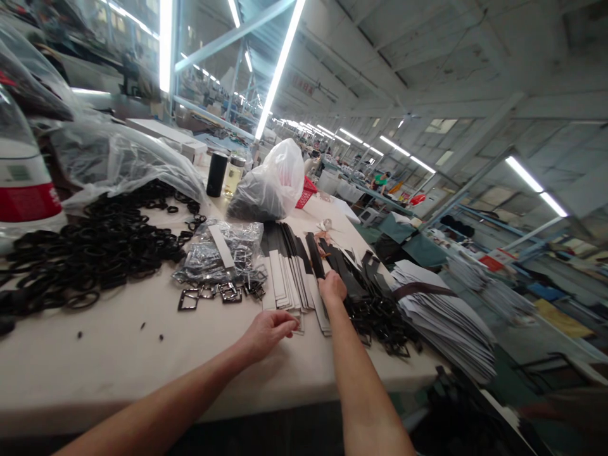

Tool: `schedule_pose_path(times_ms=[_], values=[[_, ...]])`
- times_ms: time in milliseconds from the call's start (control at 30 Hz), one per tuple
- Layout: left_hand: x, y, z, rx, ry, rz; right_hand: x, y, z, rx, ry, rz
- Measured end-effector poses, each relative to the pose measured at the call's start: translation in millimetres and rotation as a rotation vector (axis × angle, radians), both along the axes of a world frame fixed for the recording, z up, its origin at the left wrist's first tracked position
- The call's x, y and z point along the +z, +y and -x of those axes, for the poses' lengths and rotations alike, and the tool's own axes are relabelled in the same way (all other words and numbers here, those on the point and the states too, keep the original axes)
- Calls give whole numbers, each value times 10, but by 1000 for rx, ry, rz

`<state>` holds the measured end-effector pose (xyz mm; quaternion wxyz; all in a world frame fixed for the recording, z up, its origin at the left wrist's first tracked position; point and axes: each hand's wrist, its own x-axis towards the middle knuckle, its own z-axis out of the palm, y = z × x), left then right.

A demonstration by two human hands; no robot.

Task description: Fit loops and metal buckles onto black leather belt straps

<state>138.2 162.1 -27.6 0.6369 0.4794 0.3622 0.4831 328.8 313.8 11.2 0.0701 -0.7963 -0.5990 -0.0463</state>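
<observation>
Flat strips [285, 278], black on one side and pale on the other, lie fanned side by side on the pale table [142, 354]. My left hand [266, 332] curls its fingers at the near ends of the pale strips, pinching one. My right hand [331, 286] rests closed on a black strip [314, 254] further right. Square metal buckles [223, 292] lie just left of the strips, some spilling from a clear bag [223, 253].
A heap of black rings [90, 250] covers the table's left. Finished black straps with buckles [380, 316] and a pile of grey sheets [441, 316] lie right. Plastic bags [273, 183], a black cup [217, 174] and a jar stand behind. The table edge runs close on the right.
</observation>
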Motion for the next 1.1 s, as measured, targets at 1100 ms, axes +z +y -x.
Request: schedule_pose_path(times_ms=[1100], values=[[312,-435,1214,332,-156,94,699,-2216,-670,505,694,249]])
